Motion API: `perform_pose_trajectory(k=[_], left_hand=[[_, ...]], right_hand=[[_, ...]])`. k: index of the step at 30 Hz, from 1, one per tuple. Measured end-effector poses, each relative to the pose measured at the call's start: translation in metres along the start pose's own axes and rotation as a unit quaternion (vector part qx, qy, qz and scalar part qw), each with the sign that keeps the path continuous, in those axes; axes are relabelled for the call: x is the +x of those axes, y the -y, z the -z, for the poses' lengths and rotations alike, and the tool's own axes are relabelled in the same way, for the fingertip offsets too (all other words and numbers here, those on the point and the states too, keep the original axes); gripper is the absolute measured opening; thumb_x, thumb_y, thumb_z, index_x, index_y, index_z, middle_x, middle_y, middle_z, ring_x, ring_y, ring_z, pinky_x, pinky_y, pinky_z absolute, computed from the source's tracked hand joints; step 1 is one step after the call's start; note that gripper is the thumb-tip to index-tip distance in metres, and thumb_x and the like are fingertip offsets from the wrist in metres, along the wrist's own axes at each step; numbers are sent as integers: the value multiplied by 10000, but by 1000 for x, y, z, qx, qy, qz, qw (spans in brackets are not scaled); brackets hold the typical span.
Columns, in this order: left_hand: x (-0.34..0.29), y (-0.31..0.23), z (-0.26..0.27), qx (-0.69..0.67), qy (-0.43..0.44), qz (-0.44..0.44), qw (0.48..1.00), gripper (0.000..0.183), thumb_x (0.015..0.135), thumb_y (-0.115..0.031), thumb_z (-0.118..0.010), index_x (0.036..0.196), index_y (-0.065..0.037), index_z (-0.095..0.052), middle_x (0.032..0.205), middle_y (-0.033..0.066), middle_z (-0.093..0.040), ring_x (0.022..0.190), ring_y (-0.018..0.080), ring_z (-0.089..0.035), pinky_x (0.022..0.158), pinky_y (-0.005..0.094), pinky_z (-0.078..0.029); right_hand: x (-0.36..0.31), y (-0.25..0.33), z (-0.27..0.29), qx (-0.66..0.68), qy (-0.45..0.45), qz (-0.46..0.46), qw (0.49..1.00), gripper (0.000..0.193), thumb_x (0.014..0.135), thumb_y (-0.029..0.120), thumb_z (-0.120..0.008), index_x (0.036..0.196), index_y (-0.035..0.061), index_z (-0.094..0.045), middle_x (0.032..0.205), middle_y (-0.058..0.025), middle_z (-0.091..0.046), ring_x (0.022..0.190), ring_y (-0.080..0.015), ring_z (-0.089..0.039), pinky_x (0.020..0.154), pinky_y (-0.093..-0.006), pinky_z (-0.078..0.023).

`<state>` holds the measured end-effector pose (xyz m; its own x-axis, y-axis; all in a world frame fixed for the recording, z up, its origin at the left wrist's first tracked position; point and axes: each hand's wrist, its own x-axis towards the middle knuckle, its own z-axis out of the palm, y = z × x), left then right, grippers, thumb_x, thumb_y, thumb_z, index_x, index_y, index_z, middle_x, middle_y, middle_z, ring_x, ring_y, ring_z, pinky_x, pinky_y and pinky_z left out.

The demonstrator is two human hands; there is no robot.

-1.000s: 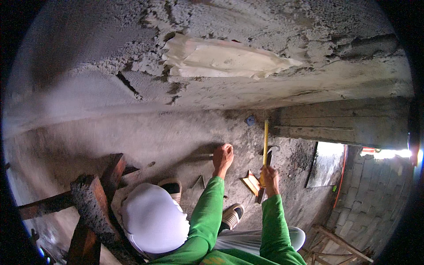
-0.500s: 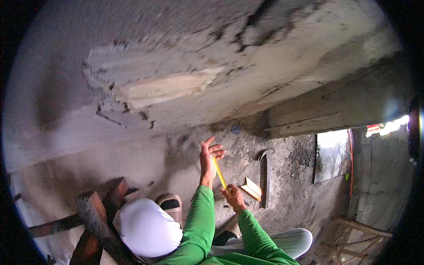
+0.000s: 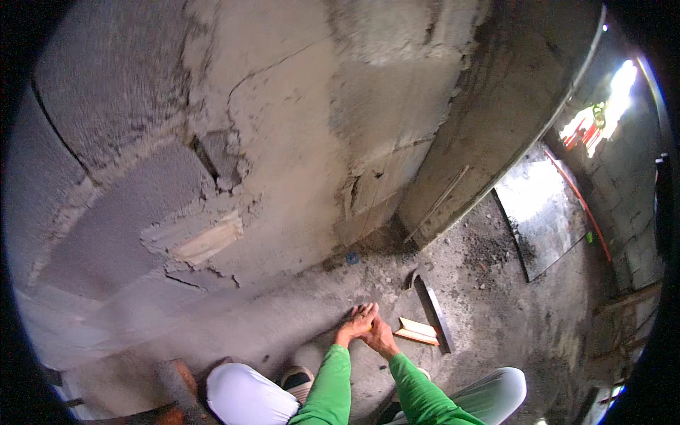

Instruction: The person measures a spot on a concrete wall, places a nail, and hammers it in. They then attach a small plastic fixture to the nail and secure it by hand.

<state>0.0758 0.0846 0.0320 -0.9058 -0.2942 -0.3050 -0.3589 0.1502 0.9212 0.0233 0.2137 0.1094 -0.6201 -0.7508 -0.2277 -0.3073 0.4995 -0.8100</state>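
Observation:
My left hand point(image 3: 356, 326) and my right hand point(image 3: 381, 338) are brought together in front of my knees, above the floor. A small bit of yellow tape measure point(image 3: 370, 329) shows between them; the rest of it is hidden by the hands. The right hand's fingers are curled around it. The left hand lies against the right, its fingers close together and pointing up and away. Just right of the hands, a pale wooden piece with an angled profile point(image 3: 416, 331) lies on the floor. Beside it rests a long dark bar with a hooked end point(image 3: 433, 304).
A cracked, rough wall point(image 3: 283, 142) rises in front, with a pale patch point(image 3: 207, 239) in it. A small blue round thing point(image 3: 352, 258) sits at its foot. Right are a concrete beam point(image 3: 489, 113), a flat sheet point(image 3: 542, 212) and an orange pipe point(image 3: 581, 202). Dark timbers point(image 3: 177, 382) stand left.
My hands have come together; the yellow strip stretched between them before is now mostly hidden. The view has swung, showing more of the wall and the right side.

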Motion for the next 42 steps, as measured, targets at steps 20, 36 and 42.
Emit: perform_pose_trajectory(k=[20, 36, 42], left_hand=[[-15, -85, 77, -144, -290, 16, 946, 330, 964, -295, -604, 1179, -55, -672, 956, 53, -719, 775, 139, -660, 712, 292, -530], [-4, -62, 85, -239, -341, 59, 907, 308, 987, -299, -575, 1192, -88, -668, 1065, 41, -712, 938, 129, -622, 786, 300, -507], [50, -22, 83, -237, -465, 56, 851, 259, 935, -247, -624, 1061, -48, -729, 992, 87, -743, 921, 197, -692, 831, 311, -516]], right_hand=[[-15, -11, -20, -153, -77, -75, 982, 375, 765, 199, -691, 1136, 153, -678, 1199, -140, -624, 1135, -405, -506, 920, -543, -446], [28, 12, 34, 62, -129, 21, 990, 223, 913, 52, -575, 1098, -38, -660, 929, -143, -746, 868, -187, -728, 746, -296, -565], [38, 30, 73, 57, -126, 52, 989, 231, 863, 158, -629, 1047, 43, -709, 945, -181, -724, 882, -311, -726, 761, -361, -552]])
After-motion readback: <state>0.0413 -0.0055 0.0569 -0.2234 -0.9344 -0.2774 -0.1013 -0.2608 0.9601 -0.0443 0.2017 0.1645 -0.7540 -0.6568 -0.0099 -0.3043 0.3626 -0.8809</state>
